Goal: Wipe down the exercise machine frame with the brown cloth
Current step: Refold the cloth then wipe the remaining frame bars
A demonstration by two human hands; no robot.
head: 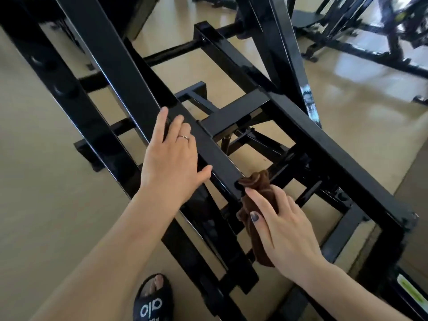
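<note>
**Wiping a frame bar, one hand bracing**

Head view: the left hand [170,158] lay spread on the exercise machine frame [129,72], probably for steadiness; the right hand [281,224] pinched the brown cloth [256,195] against the bar's near end.

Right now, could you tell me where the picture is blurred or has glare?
Head view: hands, cloth and near frame are sharp; the far machines top right are blurred; window glare streaks the floor; wide-angle distortion bends the edges.

Glossy black frame [215,144], brown cloth [259,205] (paler edge stripe), beige floor [46,181], black white-lettered sandal [154,302].
</note>
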